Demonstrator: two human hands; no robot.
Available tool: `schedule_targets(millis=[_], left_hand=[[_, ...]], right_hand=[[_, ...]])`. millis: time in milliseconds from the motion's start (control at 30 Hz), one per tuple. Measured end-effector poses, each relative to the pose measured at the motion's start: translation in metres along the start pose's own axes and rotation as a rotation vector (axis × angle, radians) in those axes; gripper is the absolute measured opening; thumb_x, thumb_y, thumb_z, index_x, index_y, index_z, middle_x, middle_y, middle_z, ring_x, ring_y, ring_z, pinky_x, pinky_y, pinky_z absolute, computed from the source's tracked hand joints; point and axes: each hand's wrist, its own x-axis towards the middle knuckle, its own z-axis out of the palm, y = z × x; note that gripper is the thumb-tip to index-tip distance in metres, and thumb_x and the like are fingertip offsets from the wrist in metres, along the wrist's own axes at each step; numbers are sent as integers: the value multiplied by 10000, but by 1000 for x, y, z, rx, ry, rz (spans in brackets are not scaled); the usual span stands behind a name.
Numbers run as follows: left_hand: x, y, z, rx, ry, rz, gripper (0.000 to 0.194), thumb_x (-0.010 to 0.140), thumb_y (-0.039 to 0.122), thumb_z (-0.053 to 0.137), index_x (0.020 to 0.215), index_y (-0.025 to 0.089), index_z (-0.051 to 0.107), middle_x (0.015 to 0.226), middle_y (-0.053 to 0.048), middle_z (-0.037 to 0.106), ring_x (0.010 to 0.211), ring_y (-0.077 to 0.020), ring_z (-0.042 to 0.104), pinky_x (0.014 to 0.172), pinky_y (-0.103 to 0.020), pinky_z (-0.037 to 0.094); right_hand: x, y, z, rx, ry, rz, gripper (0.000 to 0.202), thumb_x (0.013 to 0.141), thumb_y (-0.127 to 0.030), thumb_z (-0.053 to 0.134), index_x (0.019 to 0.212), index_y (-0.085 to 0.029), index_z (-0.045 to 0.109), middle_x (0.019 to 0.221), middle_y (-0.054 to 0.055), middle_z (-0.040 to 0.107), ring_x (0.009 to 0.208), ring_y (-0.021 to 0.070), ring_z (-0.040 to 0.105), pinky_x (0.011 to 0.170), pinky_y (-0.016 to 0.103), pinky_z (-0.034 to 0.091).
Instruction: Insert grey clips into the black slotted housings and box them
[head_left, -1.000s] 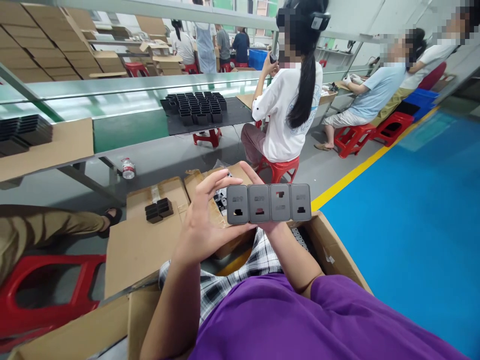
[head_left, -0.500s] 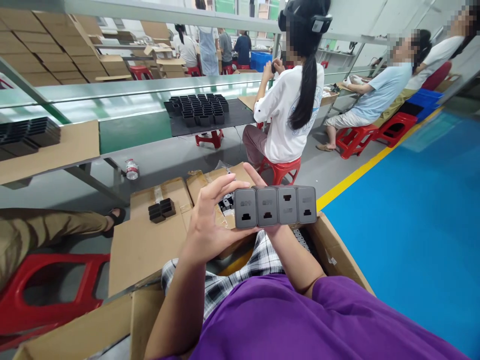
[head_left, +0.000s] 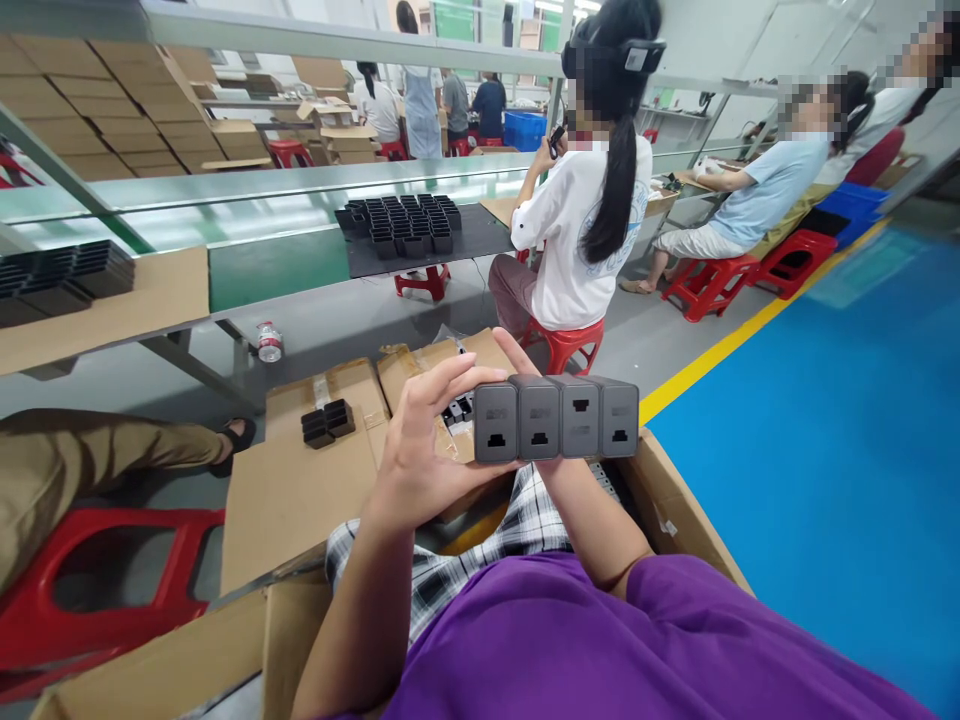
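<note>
A row of several dark grey plastic housings (head_left: 559, 418) is held up side by side in front of me. Each end face has a small port-shaped cutout; on one of them the cutout is at the top, on the others at the bottom. My left hand (head_left: 424, 435) grips the row's left end, thumb below and fingers above. Behind and beneath the row is my right hand (head_left: 513, 352), mostly hidden; one finger sticks up past the top edge and the wrist shows below. A small group of black housings (head_left: 328, 423) stands on cardboard (head_left: 300, 510) to the left.
Open cardboard boxes (head_left: 686, 510) surround my lap. More black housings (head_left: 409, 225) stand on a dark board by the green conveyor (head_left: 270, 272), others (head_left: 67, 282) at far left. A co-worker in white (head_left: 592, 210) sits ahead on a red stool (head_left: 566, 345). Another red stool (head_left: 161, 590) is at left.
The view has shifted slightly. Both hands still hold the row in nearly the same pose, tilted a little so more of its upper side shows.
</note>
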Motion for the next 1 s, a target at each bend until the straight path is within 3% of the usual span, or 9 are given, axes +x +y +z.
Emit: schedule_targets(millis=[200, 333, 433, 500, 600, 700, 767, 900, 1000], left_hand=[[-9, -7, -5, -50, -49, -68, 943, 722, 368, 857, 1492, 294, 317, 1319, -146, 630, 1232, -282, 630, 1051, -474, 522], [-30, -19, -5, -279, -98, -344, 931, 769, 378, 809, 1530, 352, 273, 1516, -174, 457, 1352, -302, 521, 998, -466, 557], [-41, -20, 5, -642, -50, -647, 774, 826, 501, 705, 1493, 316, 359, 1450, -178, 513, 1233, -301, 606, 873, -453, 613], [-42, -15, 15, -838, 18, -890, 701, 860, 603, 597, 1451, 275, 411, 1351, -169, 593, 1145, -299, 654, 797, -441, 626], [-34, -7, 28, -1018, 101, -1210, 677, 890, 699, 465, 1406, 261, 448, 1162, -124, 698, 1007, -281, 706, 724, -403, 617], [-26, -5, 35, -1156, 163, -1392, 619, 914, 693, 434, 1296, 222, 557, 955, -85, 739, 836, -258, 731, 681, -372, 597], [-24, -9, 38, -1228, 210, -1483, 583, 936, 670, 413, 1157, 180, 640, 855, -80, 740, 765, -249, 729, 669, -358, 586], [-28, -19, 44, -1277, 339, -1656, 650, 940, 686, 371, 917, 123, 694, 749, -105, 733, 758, -271, 728, 690, -358, 577], [-34, -24, 47, -1327, 411, -1677, 683, 943, 693, 350, 1001, 116, 712, 819, -114, 755, 841, -283, 732, 757, -367, 575]], right_hand=[[-2, -6, -6, -7, -112, -35, 979, 695, -597, 685, 1532, -220, 347, 604, -79, 545, 537, 130, 502, 607, 286, 478], [-8, -21, -13, -233, -57, -81, 952, 745, -532, 706, 1559, -281, 282, 698, -50, 615, 607, 159, 569, 653, 326, 522], [-12, -36, -15, -489, -31, -115, 898, 809, -498, 671, 1573, -303, 240, 763, -30, 626, 631, 160, 566, 666, 321, 515], [-13, -45, -14, -729, -110, -172, 967, 799, -522, 681, 1591, -277, 183, 986, 43, 664, 799, 196, 616, 761, 352, 523], [-9, -54, -8, -1244, -315, -294, 1113, 739, -484, 755, 1606, -232, 105, 1326, 150, 568, 1096, 294, 573, 956, 443, 461], [-3, -54, 1, -1712, -507, -347, 1105, 768, -415, 734, 1610, -193, 53, 1261, 171, 587, 1116, 345, 545, 985, 511, 389], [-1, -49, 8, -1900, -601, -340, 1084, 783, -389, 710, 1608, -156, 47, 1142, 156, 606, 1054, 343, 552, 963, 510, 376], [-1, -40, 20, -2091, -722, -337, 1036, 799, -359, 689, 1601, -128, 74, 1043, 122, 580, 941, 302, 530, 922, 456, 379], [-1, -38, 27, -2155, -805, -342, 1027, 818, -358, 676, 1598, -129, 47, 1045, 113, 564, 916, 281, 510, 908, 425, 384]])
